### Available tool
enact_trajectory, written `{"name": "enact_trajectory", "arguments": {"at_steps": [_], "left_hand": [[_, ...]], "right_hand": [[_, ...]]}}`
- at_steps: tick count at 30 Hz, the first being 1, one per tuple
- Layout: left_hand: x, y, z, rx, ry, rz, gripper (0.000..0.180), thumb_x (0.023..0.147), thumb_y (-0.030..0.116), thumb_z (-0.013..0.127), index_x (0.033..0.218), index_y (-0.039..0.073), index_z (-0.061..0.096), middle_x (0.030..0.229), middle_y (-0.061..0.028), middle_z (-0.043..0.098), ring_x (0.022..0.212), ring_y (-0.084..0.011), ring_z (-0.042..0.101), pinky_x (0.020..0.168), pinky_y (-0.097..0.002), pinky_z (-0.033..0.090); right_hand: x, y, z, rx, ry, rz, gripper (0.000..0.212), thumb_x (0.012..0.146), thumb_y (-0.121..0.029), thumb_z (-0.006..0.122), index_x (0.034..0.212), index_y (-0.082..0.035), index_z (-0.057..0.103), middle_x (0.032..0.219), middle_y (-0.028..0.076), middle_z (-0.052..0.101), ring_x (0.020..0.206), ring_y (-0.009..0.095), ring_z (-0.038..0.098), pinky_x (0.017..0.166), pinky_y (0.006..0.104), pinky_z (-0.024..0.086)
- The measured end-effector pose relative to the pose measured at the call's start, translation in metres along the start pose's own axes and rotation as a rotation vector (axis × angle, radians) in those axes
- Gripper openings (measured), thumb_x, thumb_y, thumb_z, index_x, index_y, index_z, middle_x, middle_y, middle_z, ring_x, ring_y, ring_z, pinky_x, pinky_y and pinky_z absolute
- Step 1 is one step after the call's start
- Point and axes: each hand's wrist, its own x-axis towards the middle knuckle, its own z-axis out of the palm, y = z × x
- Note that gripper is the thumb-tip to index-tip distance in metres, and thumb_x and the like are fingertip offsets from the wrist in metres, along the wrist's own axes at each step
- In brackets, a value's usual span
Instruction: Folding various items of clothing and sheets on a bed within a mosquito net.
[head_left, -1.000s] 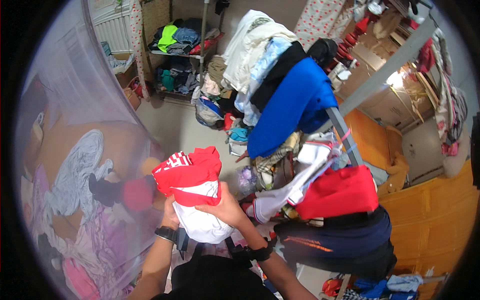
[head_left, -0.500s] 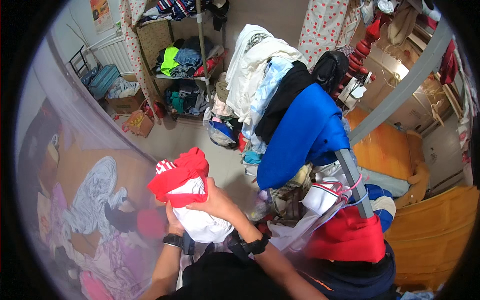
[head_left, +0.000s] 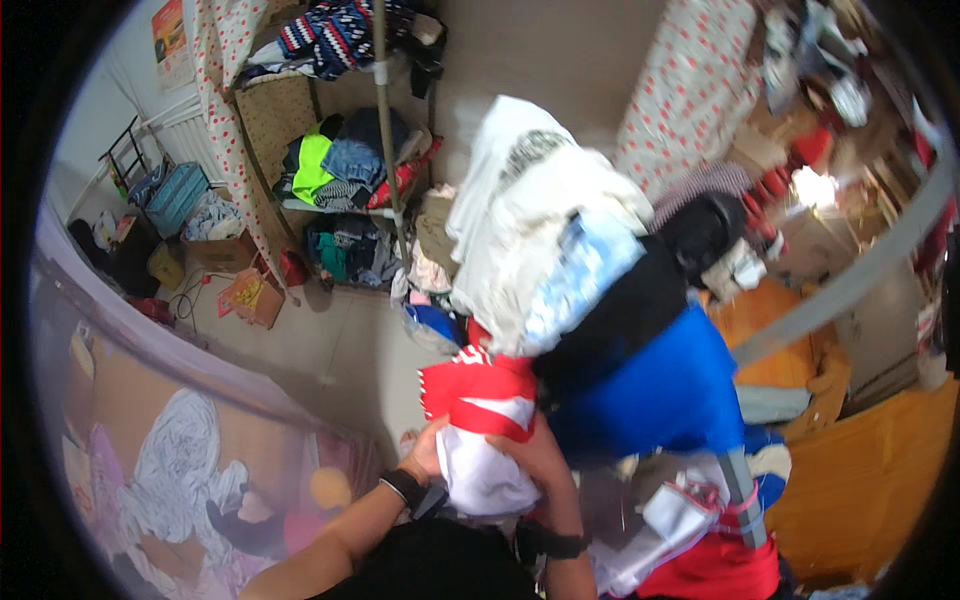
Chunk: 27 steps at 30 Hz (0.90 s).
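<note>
Both hands hold a bundled red and white garment (head_left: 485,475) in front of my body. Its upper part is red with a white patch and a white-patterned edge; its lower part is plain white. My left hand (head_left: 428,450) grips the left side, fingers partly hidden by the cloth. On the right side, my right hand (head_left: 530,455) is closed on the fabric, slightly blurred. Just beyond it, a blue cloth (head_left: 650,390) and a black cloth (head_left: 620,320) hang over a rail. Each wrist wears a dark band.
White garments (head_left: 540,200) and a light blue patterned one (head_left: 585,275) drape farther along the rail. A grey metal post (head_left: 740,490) stands at right, above a red cloth (head_left: 710,572). Shelves of clothes (head_left: 350,165) stand at the back. Sheer netting (head_left: 270,395) borders a bed at left.
My hands and the garment have shifted right, closer to the hanging clothes, and the garment has turned, now showing a white patch on its red part. The view has shifted too.
</note>
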Motion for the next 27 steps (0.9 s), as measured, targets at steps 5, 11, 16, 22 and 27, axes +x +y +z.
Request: {"name": "enact_trajectory", "arguments": {"at_steps": [5,11,16,22,27], "left_hand": [[0.012,0.082,-0.001,-0.044,-0.067,-0.093,0.044,0.087,0.032,0.044,0.119,0.002,0.046,0.115,-0.0132,0.054,0.103,-0.0262,0.053,0.093,-0.0406,0.038],[-0.006,0.189,0.010,-0.085,-0.008,0.040,0.042,0.088,0.032,0.043,0.117,0.003,0.048,0.113,-0.0127,0.055,0.102,-0.0252,0.053,0.092,-0.0378,0.039],[-0.030,0.248,-0.013,-0.131,0.048,0.299,0.043,0.086,0.033,0.046,0.116,0.002,0.049,0.111,-0.0122,0.057,0.099,-0.0259,0.055,0.092,-0.0378,0.040],[-0.054,0.318,-0.010,-0.110,0.204,0.717,0.048,0.086,0.035,0.050,0.120,0.002,0.044,0.117,-0.0135,0.052,0.106,-0.0263,0.051,0.094,-0.0383,0.038],[-0.054,0.380,0.010,-0.067,0.194,0.924,0.047,0.089,0.035,0.045,0.123,0.002,0.041,0.122,-0.0132,0.048,0.112,-0.0263,0.046,0.098,-0.0395,0.034]], "right_hand": [[0.060,-0.029,0.048,0.005,0.030,0.133,0.070,0.064,-0.021,0.076,0.118,0.003,0.039,0.112,0.014,0.051,0.101,0.021,0.050,0.086,0.0312,0.041],[0.150,-0.055,0.127,-0.050,-0.107,0.159,0.063,0.065,-0.016,0.075,0.116,0.001,0.040,0.100,0.009,0.057,0.091,0.017,0.054,0.079,0.0296,0.044],[0.215,-0.060,0.193,-0.071,-0.248,0.067,0.057,0.065,-0.021,0.076,0.107,0.003,0.046,0.099,0.010,0.056,0.089,0.015,0.054,0.076,0.0291,0.045],[0.297,-0.054,0.259,-0.265,-0.383,0.062,0.047,0.068,-0.017,0.074,0.103,0.002,0.050,0.094,0.009,0.059,0.086,0.014,0.055,0.076,0.0259,0.045],[0.381,-0.057,0.302,0.211,-0.606,0.180,0.036,0.071,-0.014,0.071,0.099,0.000,0.053,0.087,0.006,0.061,0.078,0.011,0.057,0.070,0.0232,0.046]]}}
